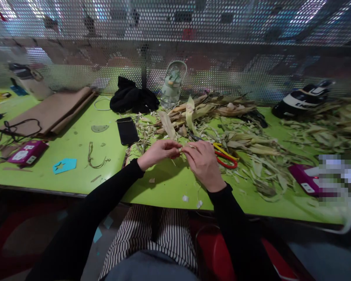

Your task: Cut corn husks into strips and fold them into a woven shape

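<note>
My left hand (pixel 158 153) and my right hand (pixel 205 164) meet over the front middle of the green table (pixel 160 191). Their fingertips pinch a small pale piece (pixel 180 150), which looks like a strip of corn husk; fingers cover most of it. Just right of my right hand lie scissors (pixel 228 160) with red and yellow handles, partly hidden behind it. Dried corn husks (pixel 203 110) are heaped beyond my hands, two broad pieces sticking up. More torn husk strips (pixel 260 160) spread to the right. A black phone (pixel 128 130) lies beyond my left wrist.
A clear bottle with a green lid (pixel 172 88) and black cloth (pixel 133 95) stand against the perforated metal screen (pixel 146 43). Leftward are brown paper (pixel 52 107), a purple power strip (pixel 28 153) and a blue paper tag (pixel 64 166). A black-and-white bottle (pixel 301 99) lies right.
</note>
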Demonstrator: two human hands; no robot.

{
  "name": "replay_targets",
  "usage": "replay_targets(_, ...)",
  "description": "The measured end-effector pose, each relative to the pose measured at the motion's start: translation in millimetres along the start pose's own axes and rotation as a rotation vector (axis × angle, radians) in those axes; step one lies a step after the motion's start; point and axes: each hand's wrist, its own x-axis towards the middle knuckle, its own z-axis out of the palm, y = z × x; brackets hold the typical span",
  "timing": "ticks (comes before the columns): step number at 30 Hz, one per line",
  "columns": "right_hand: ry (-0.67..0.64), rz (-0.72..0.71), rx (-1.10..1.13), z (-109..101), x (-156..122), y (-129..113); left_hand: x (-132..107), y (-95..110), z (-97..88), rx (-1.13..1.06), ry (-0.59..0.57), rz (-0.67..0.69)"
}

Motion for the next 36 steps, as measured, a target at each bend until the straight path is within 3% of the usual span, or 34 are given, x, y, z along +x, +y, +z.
replay_targets(7,0.033,0.065,0.088,-0.7,1.9,-3.5,-3.6,6.6,4.5,0.053,-0.031,-0.014)
replay_targets(15,0.035,0.237,0.400,-10.2,4.8,-6.8,-3.5,4.3,6.2,0.032,-0.024,0.034)
replay_targets(19,0.062,0.233,0.399,-9.4,5.1,-6.9,-2.6,2.7,6.3,-0.026,0.040,0.058)
replay_targets(27,0.083,0.212,0.372,-6.9,5.1,-8.0,-1.7,4.8,7.1,0.006,0.000,0.007)
replay_targets(33,0.130,0.394,0.678,1.3,-2.2,-4.6,-5.2,9.9,8.8,-0.077,0.043,0.029)
replay_targets(36,0.116,0.479,0.680,4.4,-3.0,-2.8,-5.9,10.5,11.6,-0.088,0.054,0.064)
